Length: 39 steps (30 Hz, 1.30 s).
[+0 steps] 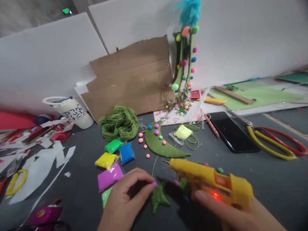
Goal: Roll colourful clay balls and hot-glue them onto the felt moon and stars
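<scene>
My left hand pinches a small magenta clay ball between thumb and fingertips. Just beside it lies a green yarn-wrapped star with a thread leading up from it. In my right hand is a yellow hot glue gun, its red light glowing and its nozzle pointing left. Beyond the nozzle rests a green yarn-wrapped crescent moon dotted with coloured balls. Loose salmon balls sit left of the moon. Another green piece is partly hidden under the glue gun.
Clay packets and a green yarn skein lie on the left. A white cup tilts behind them. Scissors, a black phone and a pencil are at right. A decorated green hanging piece stands by cardboard.
</scene>
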Motion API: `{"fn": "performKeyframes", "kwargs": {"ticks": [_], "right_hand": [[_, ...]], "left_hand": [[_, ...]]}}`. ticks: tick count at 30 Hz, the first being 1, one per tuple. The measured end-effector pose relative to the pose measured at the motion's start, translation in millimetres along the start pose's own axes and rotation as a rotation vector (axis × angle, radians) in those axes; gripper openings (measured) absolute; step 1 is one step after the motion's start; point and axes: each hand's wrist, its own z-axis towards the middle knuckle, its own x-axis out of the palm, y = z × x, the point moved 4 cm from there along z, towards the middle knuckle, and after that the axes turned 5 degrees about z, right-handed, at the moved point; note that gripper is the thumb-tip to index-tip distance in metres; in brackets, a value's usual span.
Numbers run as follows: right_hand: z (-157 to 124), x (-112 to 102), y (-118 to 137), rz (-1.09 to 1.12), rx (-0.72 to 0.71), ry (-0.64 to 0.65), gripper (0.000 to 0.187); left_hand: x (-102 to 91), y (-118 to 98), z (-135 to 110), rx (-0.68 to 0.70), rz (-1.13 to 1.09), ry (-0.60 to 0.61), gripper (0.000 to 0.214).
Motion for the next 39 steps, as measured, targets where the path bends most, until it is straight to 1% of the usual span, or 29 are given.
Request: {"fn": "performKeyframes", "kwargs": {"ticks": [2, 4, 8, 11, 15, 22, 27, 32, 36, 39], "right_hand": [[4, -2, 3, 0.026, 0.002, 0.013, 0.023], [6, -4, 4, 0.028, -0.001, 0.032, 0.024], [5, -4, 7, 0.017, -0.039, 0.077, 0.028], [2, -2, 12, 0.062, -0.049, 0.117, 0.03], [0, 0, 17, 0.116, -0.064, 0.153, 0.027], [0, -2, 16, 0.101, -0.061, 0.141, 0.015], [-3, -1, 15, 0.221, -0.095, 0.178, 0.019], [-2, 0, 13, 0.221, -0.084, 0.166, 0.018], [-1, 0, 12, 0.217, -0.093, 0.161, 0.019], [-1, 0, 11, 0.228, -0.092, 0.17, 0.019]], "left_hand": [[4.5, -4, 0, 0.084, 0.184, 0.008, 0.006], [10.6, -5, 0, 0.141, 0.307, 0.03, 0.008], [20.3, -5, 2, 0.246, 0.48, 0.078, 0.009], [24.1, -1, 5, 0.27, 0.58, 0.109, 0.009], [28.7, 0, 7, 0.329, 0.673, 0.113, 0.011], [32.6, 0, 4, 0.498, 0.779, 0.07, 0.007], [34.5, -2, 3, 0.607, 0.817, 0.038, 0.006], [37.2, -7, 2, 0.711, 0.884, 0.021, 0.007], [40.3, -9, -1, 0.823, 0.985, -0.004, 0.012], [42.8, -9, -3, 0.875, 1.052, -0.025, 0.014]]}}
